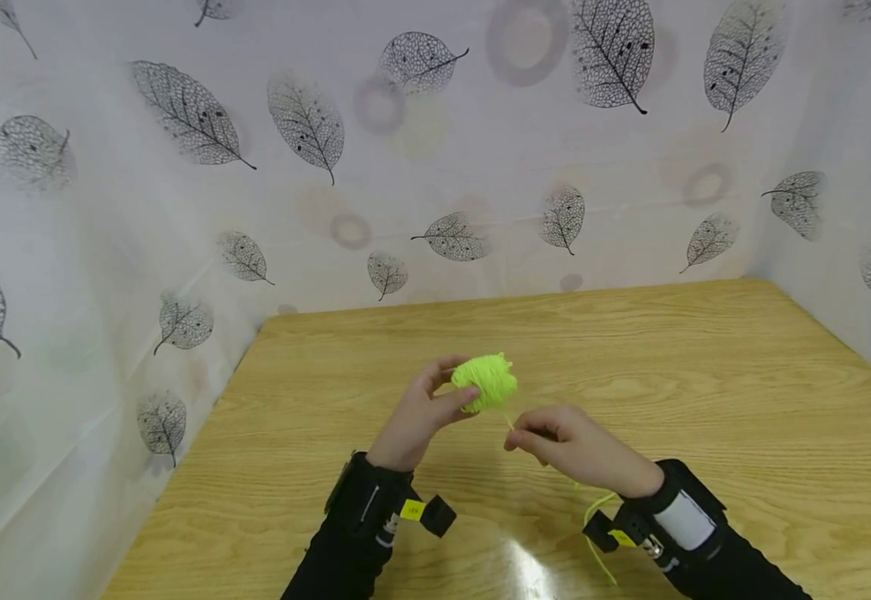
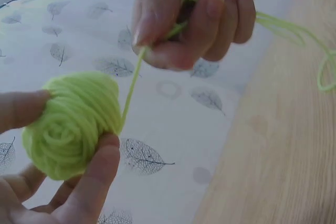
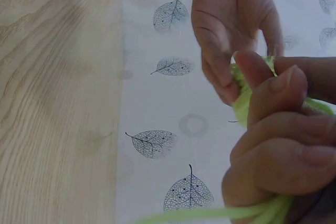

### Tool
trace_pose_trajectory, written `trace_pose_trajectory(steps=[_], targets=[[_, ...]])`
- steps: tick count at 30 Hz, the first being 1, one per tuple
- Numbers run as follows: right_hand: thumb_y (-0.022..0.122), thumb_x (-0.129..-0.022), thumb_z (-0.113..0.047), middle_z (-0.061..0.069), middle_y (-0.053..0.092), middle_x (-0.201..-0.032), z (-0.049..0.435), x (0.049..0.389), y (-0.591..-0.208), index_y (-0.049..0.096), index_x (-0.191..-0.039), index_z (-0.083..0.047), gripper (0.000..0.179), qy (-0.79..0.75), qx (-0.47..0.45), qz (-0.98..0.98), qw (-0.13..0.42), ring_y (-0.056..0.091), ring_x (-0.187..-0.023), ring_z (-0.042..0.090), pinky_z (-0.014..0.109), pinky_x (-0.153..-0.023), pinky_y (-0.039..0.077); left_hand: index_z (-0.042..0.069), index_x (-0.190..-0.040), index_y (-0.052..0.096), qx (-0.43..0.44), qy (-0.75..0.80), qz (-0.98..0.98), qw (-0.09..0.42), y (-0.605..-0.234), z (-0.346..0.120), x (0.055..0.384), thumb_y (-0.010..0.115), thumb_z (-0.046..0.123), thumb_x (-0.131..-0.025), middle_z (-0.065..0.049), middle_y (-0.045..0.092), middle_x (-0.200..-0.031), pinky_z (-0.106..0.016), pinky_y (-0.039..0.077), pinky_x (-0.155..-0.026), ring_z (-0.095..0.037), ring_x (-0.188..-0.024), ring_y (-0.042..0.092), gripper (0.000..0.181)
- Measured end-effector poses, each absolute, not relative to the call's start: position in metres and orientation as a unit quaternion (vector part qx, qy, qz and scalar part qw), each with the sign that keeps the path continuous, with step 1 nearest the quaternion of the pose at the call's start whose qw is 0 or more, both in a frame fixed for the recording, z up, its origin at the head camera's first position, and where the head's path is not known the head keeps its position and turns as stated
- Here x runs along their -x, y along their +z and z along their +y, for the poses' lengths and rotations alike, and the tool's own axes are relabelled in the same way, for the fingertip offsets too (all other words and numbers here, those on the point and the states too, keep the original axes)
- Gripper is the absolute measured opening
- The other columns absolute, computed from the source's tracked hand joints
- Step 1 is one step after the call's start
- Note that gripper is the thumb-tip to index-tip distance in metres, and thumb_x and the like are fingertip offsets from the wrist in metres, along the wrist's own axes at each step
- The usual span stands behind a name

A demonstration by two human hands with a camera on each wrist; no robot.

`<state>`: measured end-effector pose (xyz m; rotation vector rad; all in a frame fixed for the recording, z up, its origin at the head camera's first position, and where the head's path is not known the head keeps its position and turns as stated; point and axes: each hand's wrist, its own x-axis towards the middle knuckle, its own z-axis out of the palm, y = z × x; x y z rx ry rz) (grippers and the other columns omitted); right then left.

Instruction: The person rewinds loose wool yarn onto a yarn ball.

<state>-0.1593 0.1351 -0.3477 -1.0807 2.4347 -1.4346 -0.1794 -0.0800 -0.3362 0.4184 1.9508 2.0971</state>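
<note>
A ball of neon yellow-green yarn [image 1: 486,382] is held up over the table by my left hand [image 1: 423,410]. In the left wrist view the thumb and fingers grip the yarn ball [image 2: 76,124] from its sides, with its wound end facing the camera. My right hand [image 1: 581,446] is to the right and a little nearer, pinching the strand [image 2: 133,88] between thumb and forefinger. That strand runs taut from the ball to the pinch. Its loose tail [image 1: 602,560] passes through the curled right fingers and hangs below the wrist. In the right wrist view, my right fingers [image 3: 283,129] partly hide the ball.
The wooden table [image 1: 315,450] lies under both hands, with a light glare near its front. A pale cloth [image 1: 435,167] printed with leaf skeletons stands behind the table and along both sides. Each wrist carries a black strap with a small camera [image 1: 438,516].
</note>
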Motion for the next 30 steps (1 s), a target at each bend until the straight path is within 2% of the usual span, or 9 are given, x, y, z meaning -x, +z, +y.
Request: trace_pose_trajectory(steps=[5,18,24,30], targets=[[0.05,-0.096,-0.016,-0.009,0.041,-0.059,0.137,0.158,-0.344,0.066,-0.091,-0.008,0.019,-0.457,0.353,0.814,0.067,0.035,-0.048,0.001,0.019,-0.044,0.034,0.0,-0.129,0.041,-0.117,0.709,0.688,0.097,-0.34,-0.08,0.183,0.06,0.01,-0.089,-0.021,0.042,-0.123,-0.047,0.047,-0.089,-0.025,-0.096,0.057,0.045],[0.051,-0.095,-0.01,-0.009,0.043,-0.062,0.147,0.151,-0.325,0.065,-0.089,-0.009,0.015,-0.463,0.372,0.804,0.033,0.037,-0.051,0.002,0.022,-0.045,0.038,0.002,-0.125,0.046,-0.093,0.653,0.749,0.073,-0.349,-0.079,0.187,0.063,0.013,-0.088,-0.021,0.045,-0.12,-0.049,0.049,-0.085,-0.025,-0.089,0.059,0.042],[0.051,-0.094,-0.006,-0.007,0.047,-0.065,0.153,0.148,-0.32,0.064,-0.087,-0.01,0.015,-0.478,0.355,0.803,-0.005,0.04,-0.051,0.005,0.023,-0.044,0.04,0.003,-0.124,0.048,-0.11,0.625,0.767,0.095,-0.351,-0.079,0.187,0.063,0.012,-0.087,-0.019,0.045,-0.119,-0.05,0.05,-0.083,-0.024,-0.088,0.059,0.04],[0.051,-0.094,-0.003,-0.004,0.044,-0.061,0.159,0.146,-0.316,0.064,-0.088,-0.01,0.016,-0.506,0.33,0.796,-0.035,0.035,-0.045,0.009,0.025,-0.038,0.034,0.006,-0.125,0.05,-0.153,0.574,0.792,0.139,-0.35,-0.079,0.182,0.064,0.017,-0.087,-0.015,0.047,-0.119,-0.051,0.05,-0.081,-0.023,-0.085,0.058,0.042]])
